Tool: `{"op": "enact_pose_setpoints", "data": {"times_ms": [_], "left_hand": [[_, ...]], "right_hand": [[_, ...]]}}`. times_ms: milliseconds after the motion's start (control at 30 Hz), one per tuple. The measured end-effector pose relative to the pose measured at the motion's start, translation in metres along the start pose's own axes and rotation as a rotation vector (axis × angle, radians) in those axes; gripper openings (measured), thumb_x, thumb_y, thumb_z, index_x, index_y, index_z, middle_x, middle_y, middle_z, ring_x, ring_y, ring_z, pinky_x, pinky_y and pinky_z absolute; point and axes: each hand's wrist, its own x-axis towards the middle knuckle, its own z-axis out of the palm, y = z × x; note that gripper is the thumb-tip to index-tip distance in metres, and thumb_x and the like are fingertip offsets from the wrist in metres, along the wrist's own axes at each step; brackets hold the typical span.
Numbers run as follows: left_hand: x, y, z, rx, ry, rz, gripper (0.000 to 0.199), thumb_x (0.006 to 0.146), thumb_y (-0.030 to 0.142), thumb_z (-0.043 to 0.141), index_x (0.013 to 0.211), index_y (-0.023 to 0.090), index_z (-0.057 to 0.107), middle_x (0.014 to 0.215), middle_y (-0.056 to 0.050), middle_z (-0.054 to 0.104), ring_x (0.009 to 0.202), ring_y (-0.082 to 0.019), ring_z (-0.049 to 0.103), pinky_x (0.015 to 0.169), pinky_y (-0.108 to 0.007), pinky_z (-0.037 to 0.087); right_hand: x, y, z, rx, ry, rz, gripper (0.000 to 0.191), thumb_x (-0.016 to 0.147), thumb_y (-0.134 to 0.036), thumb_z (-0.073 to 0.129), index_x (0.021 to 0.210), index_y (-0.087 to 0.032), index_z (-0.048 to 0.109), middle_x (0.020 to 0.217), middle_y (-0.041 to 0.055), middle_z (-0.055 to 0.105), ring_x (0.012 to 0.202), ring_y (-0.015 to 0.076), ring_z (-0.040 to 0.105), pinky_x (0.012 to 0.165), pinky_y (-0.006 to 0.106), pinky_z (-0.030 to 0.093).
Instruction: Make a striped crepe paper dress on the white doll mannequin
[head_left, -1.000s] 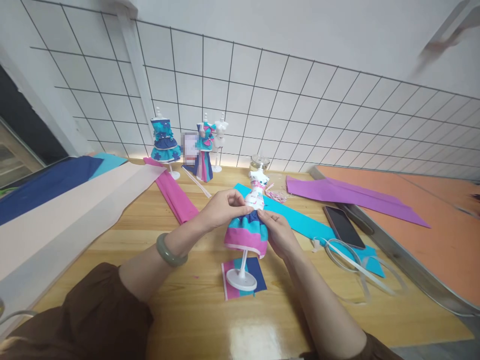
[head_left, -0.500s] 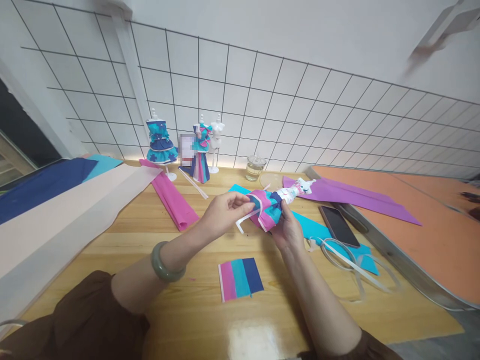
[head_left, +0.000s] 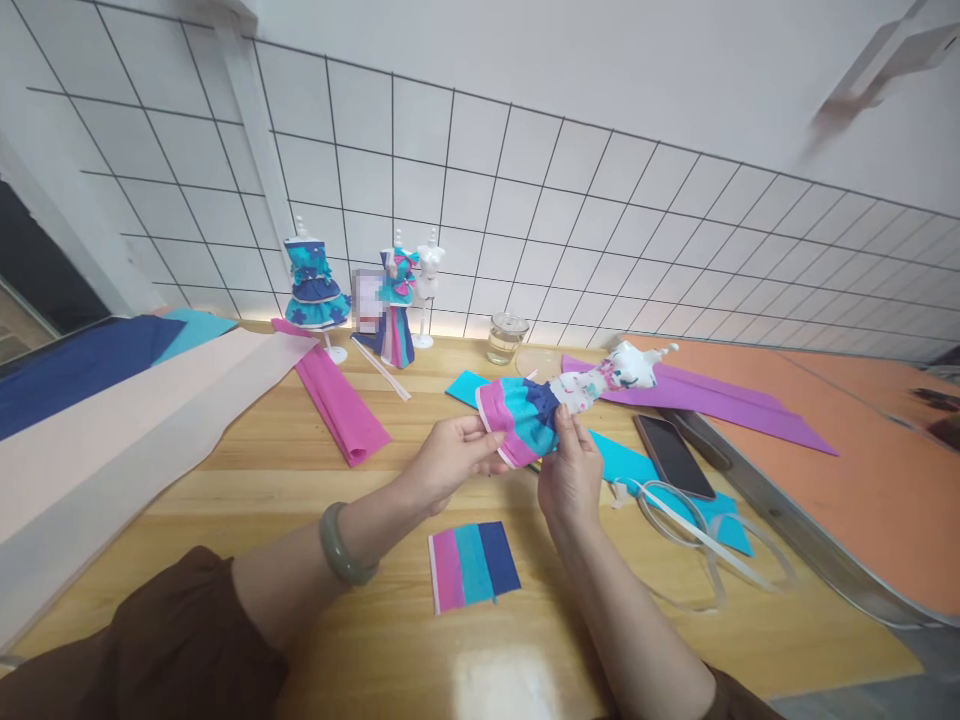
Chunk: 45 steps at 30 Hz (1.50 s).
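At the left of the frame, pale fabric (head_left: 150, 410) stretches over the surface (head_left: 262, 500), with a dressed stand figure (head_left: 311, 275) and magenta fabric (head_left: 341, 405) farther right. Near the centre, the left hand (head_left: 454, 460) pinches the hem of a layered skirt (head_left: 517, 420), thumb and fingers closed on its edge. Below, a striped patch (head_left: 474, 567) lies flat, separate from the skirt. Just right of centre, a small mannequin (head_left: 574, 388) is held above the surface, its long axis slanting slightly upward to the right: the neck points right, the hem left; its base cannot be made out. The skirt already sits gathered at its waist and appears fully joined, while the patch remains unattached. The right hand (head_left: 570, 470) curls around the waist from below, thumb on top. Farther right lie turquoise fabric (head_left: 622, 460) and a phone (head_left: 675, 455).
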Motion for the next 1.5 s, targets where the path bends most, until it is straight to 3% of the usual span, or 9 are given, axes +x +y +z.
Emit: {"op": "enact_pose_setpoints", "data": {"times_ms": [133, 233, 367, 533, 700, 933, 1100, 1233, 1500], "left_hand": [[-0.002, -0.001, 0.002, -0.085, -0.090, 0.002, 0.029, 0.073, 0.033, 0.071, 0.092, 0.013, 0.067, 0.095, -0.009, 0.069, 0.083, -0.015, 0.064, 0.079, -0.031, 0.051], [-0.003, -0.003, 0.003, -0.128, -0.160, 0.012, 0.025, 0.077, 0.032, 0.067, 0.093, 0.013, 0.066, 0.095, -0.008, 0.069, 0.084, -0.015, 0.064, 0.081, -0.032, 0.050], [-0.005, -0.003, 0.005, -0.138, -0.158, 0.006, 0.023, 0.078, 0.030, 0.066, 0.092, 0.012, 0.066, 0.093, -0.009, 0.068, 0.085, -0.015, 0.064, 0.082, -0.033, 0.050], [-0.007, -0.005, 0.007, -0.156, -0.135, 0.005, 0.029, 0.072, 0.024, 0.072, 0.100, 0.017, 0.065, 0.108, -0.009, 0.065, 0.097, -0.018, 0.062, 0.085, -0.034, 0.050], [-0.008, -0.011, 0.010, -0.146, -0.194, -0.025, 0.043, 0.070, 0.025, 0.073, 0.112, 0.021, 0.062, 0.117, -0.009, 0.063, 0.108, -0.021, 0.057, 0.089, -0.037, 0.048], [-0.010, -0.015, 0.015, -0.129, -0.125, 0.013, 0.031, 0.071, 0.032, 0.072, 0.096, 0.013, 0.069, 0.102, -0.010, 0.067, 0.100, -0.021, 0.059, 0.087, -0.038, 0.049], [-0.011, -0.012, 0.016, -0.078, -0.054, 0.085, 0.037, 0.068, 0.029, 0.075, 0.101, 0.018, 0.066, 0.102, -0.007, 0.067, 0.093, -0.019, 0.060, 0.077, -0.030, 0.049], [-0.010, -0.013, 0.016, -0.086, 0.055, 0.127, 0.030, 0.066, 0.026, 0.076, 0.094, 0.015, 0.067, 0.090, -0.006, 0.069, 0.079, -0.013, 0.061, 0.069, -0.024, 0.047], [-0.012, -0.010, 0.019, -0.039, 0.011, 0.183, 0.018, 0.068, 0.023, 0.073, 0.085, 0.015, 0.072, 0.077, -0.002, 0.071, 0.075, -0.013, 0.062, 0.077, -0.026, 0.047]], "right_hand": [[0.002, -0.001, 0.000, 0.024, 0.008, 0.006, 0.035, 0.073, -0.039, 0.068, 0.099, -0.017, 0.067, 0.103, 0.0052, 0.070, 0.093, 0.0194, 0.064, 0.077, 0.030, 0.051], [0.003, -0.002, -0.001, 0.052, 0.017, 0.046, 0.027, 0.073, -0.039, 0.069, 0.089, -0.017, 0.067, 0.089, 0.0021, 0.071, 0.080, 0.0167, 0.064, 0.069, 0.027, 0.051], [0.003, -0.003, -0.001, 0.124, 0.008, 0.133, 0.020, 0.072, -0.038, 0.071, 0.077, -0.020, 0.065, 0.068, -0.0033, 0.068, 0.062, 0.0133, 0.060, 0.062, 0.026, 0.049], [0.004, -0.004, 0.000, 0.174, -0.018, 0.184, 0.024, 0.071, -0.039, 0.071, 0.083, -0.019, 0.067, 0.074, -0.0013, 0.070, 0.065, 0.0154, 0.063, 0.063, 0.028, 0.048], [0.006, -0.004, 0.001, 0.184, -0.059, 0.218, 0.026, 0.072, -0.041, 0.070, 0.081, -0.017, 0.067, 0.076, 0.0003, 0.071, 0.066, 0.0147, 0.063, 0.061, 0.027, 0.048], [0.005, 0.001, 0.000, 0.167, -0.064, 0.189, 0.023, 0.069, -0.038, 0.073, 0.076, -0.017, 0.067, 0.072, -0.0016, 0.070, 0.064, 0.0135, 0.061, 0.063, 0.026, 0.047], [0.002, 0.000, 0.002, 0.138, -0.063, 0.109, 0.020, 0.069, -0.034, 0.074, 0.079, -0.018, 0.069, 0.075, -0.0026, 0.070, 0.064, 0.0116, 0.059, 0.062, 0.024, 0.046], [-0.002, 0.000, 0.003, 0.067, -0.102, 0.059, 0.020, 0.071, -0.034, 0.072, 0.082, -0.018, 0.070, 0.079, -0.0009, 0.071, 0.066, 0.0135, 0.059, 0.063, 0.026, 0.046], [0.000, 0.000, 0.003, 0.124, -0.107, 0.098, 0.020, 0.070, -0.034, 0.072, 0.081, -0.017, 0.071, 0.079, 0.0005, 0.072, 0.068, 0.0140, 0.062, 0.062, 0.025, 0.047]]}}
